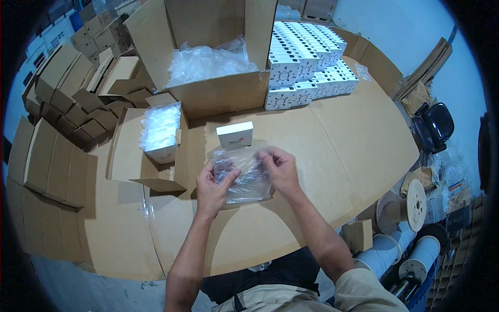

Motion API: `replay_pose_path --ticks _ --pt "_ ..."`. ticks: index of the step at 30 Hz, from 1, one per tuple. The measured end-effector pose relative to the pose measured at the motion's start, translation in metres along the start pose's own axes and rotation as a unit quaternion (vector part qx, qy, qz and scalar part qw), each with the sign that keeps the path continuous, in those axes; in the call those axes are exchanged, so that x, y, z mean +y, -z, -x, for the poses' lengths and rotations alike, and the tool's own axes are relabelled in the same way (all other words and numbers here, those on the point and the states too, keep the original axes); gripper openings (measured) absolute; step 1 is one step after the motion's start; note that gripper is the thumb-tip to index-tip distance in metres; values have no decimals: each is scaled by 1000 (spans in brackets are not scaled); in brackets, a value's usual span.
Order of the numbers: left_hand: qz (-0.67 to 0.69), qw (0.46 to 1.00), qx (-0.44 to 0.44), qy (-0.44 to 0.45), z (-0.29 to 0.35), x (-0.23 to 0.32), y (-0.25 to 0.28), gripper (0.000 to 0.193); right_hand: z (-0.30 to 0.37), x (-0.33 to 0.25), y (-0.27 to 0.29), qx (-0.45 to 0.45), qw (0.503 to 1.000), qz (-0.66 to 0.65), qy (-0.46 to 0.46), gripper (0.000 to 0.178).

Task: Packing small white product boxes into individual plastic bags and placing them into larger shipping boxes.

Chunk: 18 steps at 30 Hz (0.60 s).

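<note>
A clear plastic bag [247, 182] is held up between my hands over the cardboard-covered table. My left hand [212, 190] grips its left side, thumb lying across the front. At the bag's upper right corner my right hand [279, 169] is closed in a pinch, slightly blurred. Just beyond the bag stands a small white box [235, 135] with a printed mark on its front. To the left, an open carton [183, 164] holds white boxes wrapped in clear plastic [160, 126].
A large open carton [228, 93] full of clear bags [210, 62] stands at the back. Right of it are stacked white boxes [306, 67]. Folded cartons [52, 156] pile up at left. Spools [416, 205] and a black chair [434, 125] are beyond the table's right edge.
</note>
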<state>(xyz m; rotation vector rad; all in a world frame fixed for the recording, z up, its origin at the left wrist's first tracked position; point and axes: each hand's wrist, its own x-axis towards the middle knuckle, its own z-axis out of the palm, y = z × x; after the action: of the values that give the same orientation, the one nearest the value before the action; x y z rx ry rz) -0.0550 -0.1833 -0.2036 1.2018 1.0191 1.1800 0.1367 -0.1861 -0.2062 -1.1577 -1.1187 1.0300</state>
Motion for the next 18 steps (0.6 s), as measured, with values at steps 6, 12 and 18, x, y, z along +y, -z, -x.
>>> replay_pose_path --ticks 6,12,18 --pt "-27 999 13 -15 1 6 -3 32 -16 -43 14 114 959 195 173 19" --pt "-44 998 16 -40 3 2 -2 28 -17 -62 -2 -45 851 372 368 29" --pt "-32 998 13 -45 1 3 -5 27 -22 -54 -4 -55 827 405 386 21"
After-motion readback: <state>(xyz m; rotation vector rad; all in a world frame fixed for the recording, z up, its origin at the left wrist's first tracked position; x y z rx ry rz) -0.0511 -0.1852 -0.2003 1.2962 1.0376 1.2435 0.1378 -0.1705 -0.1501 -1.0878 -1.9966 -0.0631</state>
